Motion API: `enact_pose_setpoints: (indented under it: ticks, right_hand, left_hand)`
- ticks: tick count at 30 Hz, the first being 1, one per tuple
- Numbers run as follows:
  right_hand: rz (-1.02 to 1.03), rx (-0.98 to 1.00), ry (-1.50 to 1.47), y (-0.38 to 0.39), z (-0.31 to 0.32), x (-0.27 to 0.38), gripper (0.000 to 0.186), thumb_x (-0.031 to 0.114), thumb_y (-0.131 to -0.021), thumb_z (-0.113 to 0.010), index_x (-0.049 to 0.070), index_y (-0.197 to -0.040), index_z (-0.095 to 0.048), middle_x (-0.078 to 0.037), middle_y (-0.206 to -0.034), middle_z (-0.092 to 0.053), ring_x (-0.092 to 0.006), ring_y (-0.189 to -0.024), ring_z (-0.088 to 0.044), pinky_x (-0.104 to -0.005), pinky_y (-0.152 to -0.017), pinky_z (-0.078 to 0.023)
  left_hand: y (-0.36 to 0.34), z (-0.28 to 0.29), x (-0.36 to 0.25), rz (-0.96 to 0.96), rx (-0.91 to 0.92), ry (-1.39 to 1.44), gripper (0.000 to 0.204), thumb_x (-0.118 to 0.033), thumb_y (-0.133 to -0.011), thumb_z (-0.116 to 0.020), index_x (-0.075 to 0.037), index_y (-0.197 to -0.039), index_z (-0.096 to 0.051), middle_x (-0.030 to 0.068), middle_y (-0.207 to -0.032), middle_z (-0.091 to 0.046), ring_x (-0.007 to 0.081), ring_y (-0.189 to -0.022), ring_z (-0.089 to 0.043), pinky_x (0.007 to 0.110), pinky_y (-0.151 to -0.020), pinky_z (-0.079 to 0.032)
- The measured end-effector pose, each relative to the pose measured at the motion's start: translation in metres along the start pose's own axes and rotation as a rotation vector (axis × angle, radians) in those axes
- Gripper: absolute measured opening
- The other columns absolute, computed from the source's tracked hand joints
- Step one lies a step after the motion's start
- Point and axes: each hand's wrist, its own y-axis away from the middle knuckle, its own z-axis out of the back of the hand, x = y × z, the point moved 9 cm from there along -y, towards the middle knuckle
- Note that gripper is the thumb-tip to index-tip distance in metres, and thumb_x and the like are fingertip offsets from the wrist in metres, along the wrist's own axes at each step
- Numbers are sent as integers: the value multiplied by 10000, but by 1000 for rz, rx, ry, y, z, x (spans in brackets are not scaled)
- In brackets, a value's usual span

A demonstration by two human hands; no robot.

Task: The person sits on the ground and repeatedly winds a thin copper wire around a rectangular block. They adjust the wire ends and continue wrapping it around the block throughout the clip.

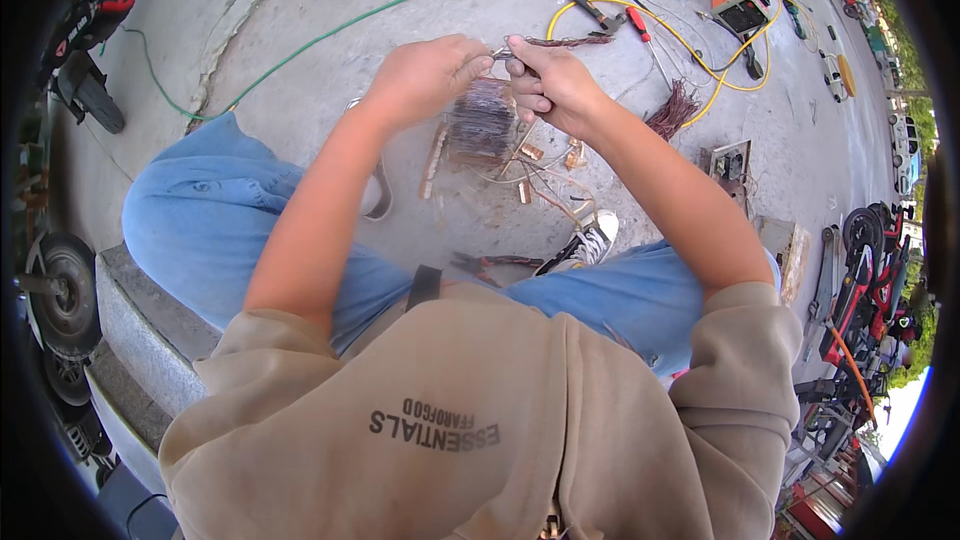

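Note:
My left hand (425, 80) and my right hand (550, 85) meet in front of me, fingers closed on a dark wire strand (570, 41) and something metallic between them, too small to make out; the strand trails off to the right. Just below my hands sits a block wound with dark wire (480, 120), with loose pale leads and small copper-coloured pieces (530, 152) around its lower right side. A bundle of reddish-brown wire (670, 110) lies to the right of my right hand.
A hammer (590, 5), red-handled tool (638, 25), orange machine (738, 0), yellow hose (705, 70) and green hose (370, 12) lie ahead. Pliers (480, 262) sit by my shoe (590, 240). Metal boxes (725, 160) are at right, concrete step (150, 330) at left, motorbikes (865, 270) beyond.

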Motion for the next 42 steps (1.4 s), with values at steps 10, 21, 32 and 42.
enact_pose_setpoints:
  ticks: [10,21,32,42]
  right_hand:
    - [-205,-347,602,-38,151,-115,228,184,-908,-584,-27,-960,-653,-67,-776,-630,-142,-653,-611,-310,-665,-557]
    - [-121,-168,259,-92,121,-192,308,61,-865,-645,-26,-1161,-641,-74,-1025,-674,-139,-875,-618,-291,-776,-509]
    - [-142,-176,282,-102,131,-196,153,55,-813,-667,-62,-909,-693,-55,-774,-658,-121,-650,-572,-277,-589,-468]
    - [-210,-341,1142,40,206,35,210,181,-827,-686,-24,-869,-698,-59,-730,-657,-127,-658,-577,-295,-604,-465]
  left_hand:
    - [67,-99,187,558,448,135,244,-272,-882,-619,-47,-940,-695,87,-789,-661,198,-739,-606,326,-719,-473]
    - [57,-212,212,416,711,134,290,-90,-790,-615,-43,-1071,-674,218,-1053,-658,368,-991,-629,420,-860,-481]
    - [44,-199,202,543,526,322,208,-72,-783,-618,-6,-962,-703,209,-869,-687,285,-845,-665,386,-795,-494]
    - [-46,-90,146,420,229,400,356,-232,-952,-523,9,-1206,-589,114,-1029,-688,175,-954,-649,295,-871,-476]
